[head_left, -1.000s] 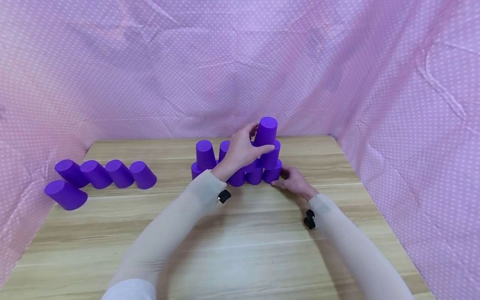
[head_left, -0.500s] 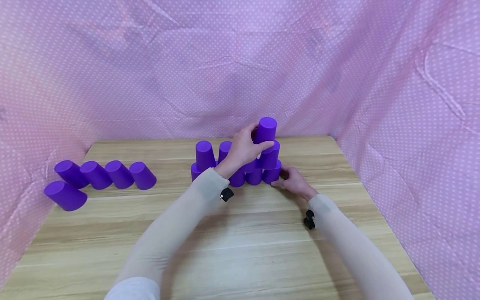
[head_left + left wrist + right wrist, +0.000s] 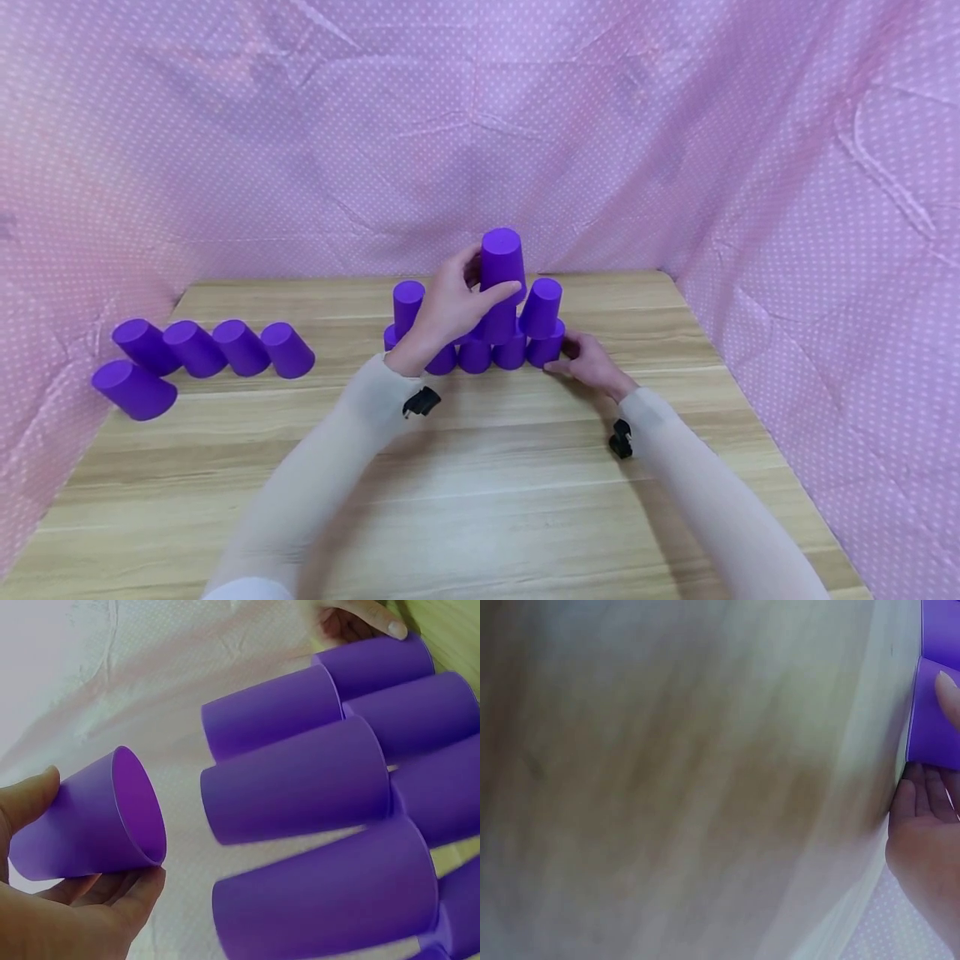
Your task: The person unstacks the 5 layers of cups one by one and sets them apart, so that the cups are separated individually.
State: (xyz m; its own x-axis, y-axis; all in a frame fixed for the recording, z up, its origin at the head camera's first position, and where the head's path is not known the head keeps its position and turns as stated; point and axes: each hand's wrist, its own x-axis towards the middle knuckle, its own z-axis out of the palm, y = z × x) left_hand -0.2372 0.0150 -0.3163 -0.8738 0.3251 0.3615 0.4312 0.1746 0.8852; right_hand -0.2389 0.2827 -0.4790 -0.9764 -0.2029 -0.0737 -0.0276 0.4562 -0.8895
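Note:
My left hand (image 3: 453, 304) grips an upside-down purple cup (image 3: 502, 258) between thumb and fingers. In the left wrist view, a gap separates this held cup (image 3: 86, 817) from the upper-row cups (image 3: 296, 791). Below it stand two rows of upside-down purple cups, the upper set on the lower; my left hand and forearm hide part of them. My right hand (image 3: 592, 364) holds the rightmost bottom-row cup (image 3: 545, 348) low down, thumb in front and fingers behind. In the right wrist view, that thumb lies against the cup (image 3: 930, 724).
To the left, several more upside-down purple cups (image 3: 193, 350) stand on the wooden table (image 3: 480, 492), one of them nearer the front (image 3: 135, 392). A pink dotted cloth (image 3: 337, 150) hangs behind and along both sides.
My left hand has carried its cup leftward from above the right end of the upper row, uncovering the rightmost upper cup. My right hand has stayed in place.

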